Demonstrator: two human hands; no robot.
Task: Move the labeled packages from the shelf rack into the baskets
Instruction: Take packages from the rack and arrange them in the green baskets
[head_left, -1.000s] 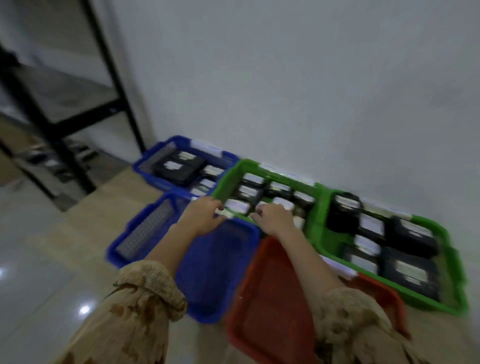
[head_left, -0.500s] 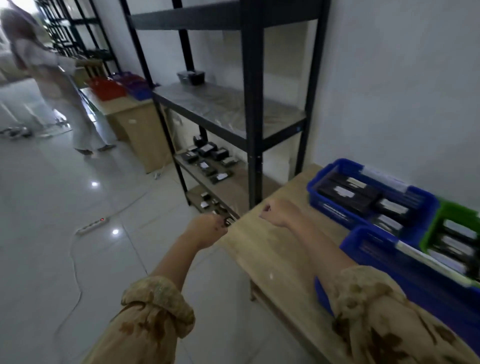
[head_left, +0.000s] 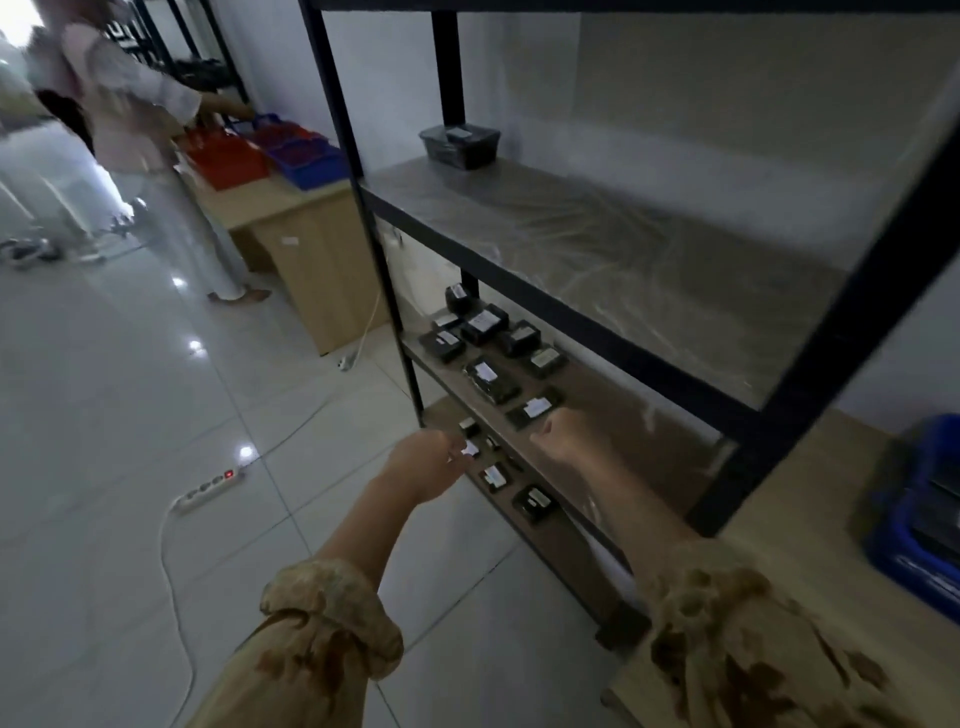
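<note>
A black shelf rack (head_left: 810, 374) stands in front of me. Several black labeled packages (head_left: 485, 327) lie on its lower wooden shelf, and a few more packages (head_left: 532, 501) lie on the bottom shelf. One dark package (head_left: 460, 145) sits at the back of the grey middle shelf. My left hand (head_left: 426, 462) reaches to the bottom shelf with its fingertips next to a small white-labeled package (head_left: 470, 448). My right hand (head_left: 566, 431) hovers loosely curled beside a labeled package (head_left: 535, 408) on the lower shelf and holds nothing. A blue basket (head_left: 919, 519) shows at the right edge.
The blue basket stands on a wooden table (head_left: 810, 519) right of the rack. A power strip (head_left: 210, 488) and its cable lie on the tiled floor. At the far left, another person (head_left: 135, 104) works at a table with red baskets (head_left: 228, 156) and blue baskets (head_left: 306, 156).
My view has swung left from the baskets on the table to the shelf rack. Both hands have left the baskets and now reach toward the rack's low shelves.
</note>
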